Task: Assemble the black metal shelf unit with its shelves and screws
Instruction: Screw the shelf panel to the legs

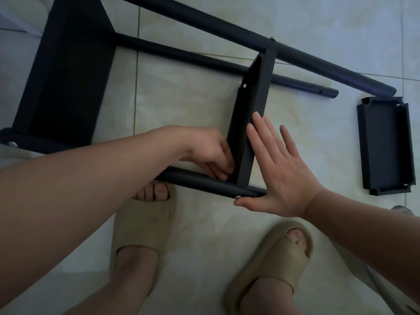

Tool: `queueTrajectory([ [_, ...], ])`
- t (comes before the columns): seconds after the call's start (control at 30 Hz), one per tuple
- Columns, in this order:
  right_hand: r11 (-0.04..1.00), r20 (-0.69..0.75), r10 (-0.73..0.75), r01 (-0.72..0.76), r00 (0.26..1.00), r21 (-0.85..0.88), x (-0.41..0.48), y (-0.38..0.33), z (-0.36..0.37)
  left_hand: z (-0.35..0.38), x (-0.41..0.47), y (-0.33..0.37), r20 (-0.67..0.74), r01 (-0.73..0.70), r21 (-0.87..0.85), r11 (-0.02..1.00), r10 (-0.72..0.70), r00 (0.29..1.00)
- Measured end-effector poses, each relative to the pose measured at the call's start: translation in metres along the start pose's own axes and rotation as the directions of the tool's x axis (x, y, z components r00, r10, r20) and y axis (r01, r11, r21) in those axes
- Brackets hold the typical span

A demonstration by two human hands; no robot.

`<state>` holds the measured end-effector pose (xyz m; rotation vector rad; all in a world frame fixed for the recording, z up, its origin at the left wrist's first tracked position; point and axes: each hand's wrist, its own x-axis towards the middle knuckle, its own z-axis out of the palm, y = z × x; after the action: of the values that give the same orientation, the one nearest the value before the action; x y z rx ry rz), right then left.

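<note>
Shelf unit (pixel 68 76): lying on the floor (pixel 181 98), centre to 10 o'clock.
Left hand (pixel 211 153): curling into the small shelf's (pixel 254 105) inner corner; grip hidden, cannot tell.
Right hand (pixel 279 169): flat, open, bracing that shelf's outer wall, thumb beside the screw (pixel 238 197).
Best bet: keeping the shelf square against the pole (pixel 200 180) while tightening.

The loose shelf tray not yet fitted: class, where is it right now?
In the head view, the loose shelf tray lies on the tiled floor at the right, just below the free end of the far pole and right of the right hand.
</note>
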<state>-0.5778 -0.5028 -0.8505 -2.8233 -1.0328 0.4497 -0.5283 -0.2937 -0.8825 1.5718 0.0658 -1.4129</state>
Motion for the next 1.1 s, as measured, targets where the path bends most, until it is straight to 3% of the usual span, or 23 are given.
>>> queueTrajectory([
  [0.27,1.000,0.011,0.005,-0.005,1.000,0.006,0.000,0.000,0.000,0.009,0.004,0.009,0.108,0.051,0.140,0.989,-0.067,0.992],
  [1.1,1.000,0.002,0.005,-0.005,1.000,0.009,0.001,0.001,0.000,-0.004,0.016,0.015,0.203,0.079,0.094,0.992,-0.097,0.974],
])
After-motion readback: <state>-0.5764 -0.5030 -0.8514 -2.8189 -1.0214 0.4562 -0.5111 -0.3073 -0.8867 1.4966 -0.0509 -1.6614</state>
